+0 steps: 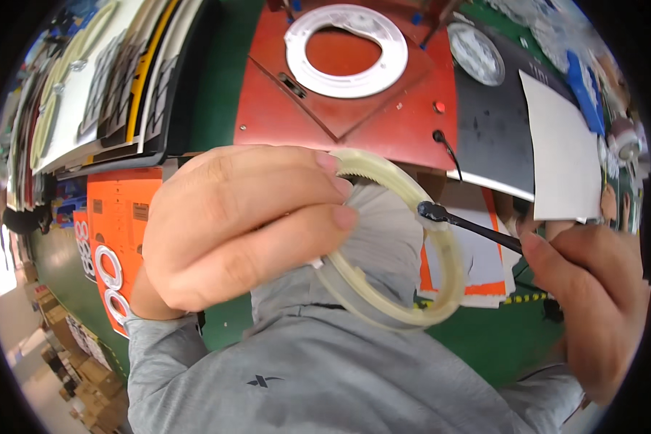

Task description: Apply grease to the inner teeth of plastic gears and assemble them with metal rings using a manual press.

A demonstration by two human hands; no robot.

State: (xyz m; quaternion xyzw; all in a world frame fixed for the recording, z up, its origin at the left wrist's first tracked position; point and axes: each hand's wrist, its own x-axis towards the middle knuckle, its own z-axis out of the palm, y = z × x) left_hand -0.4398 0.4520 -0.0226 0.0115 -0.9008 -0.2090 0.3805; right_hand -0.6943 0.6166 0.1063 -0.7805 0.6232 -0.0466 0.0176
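My left hand [249, 217] is closed on a cream plastic ring [452, 271] with fine teeth on part of its inner side. The ring is held up in front of my body, tilted, and my fingers cover its left part. From the right, my right hand [586, 289] pinches a thin black brush [484, 233] by its handle. The brush's dark, smeared-looking tip touches the ring's right upper rim. Ahead of both hands, a white flat ring [394, 54] lies on a red work plate [267, 119].
A clear round dish [476, 54] and a white sheet [566, 152] lie on the dark bench at right. Stacked panels [119, 79] stand at far left, above an orange board [126, 210] with white rings. A black cable [448, 148] sticks up from the red plate.
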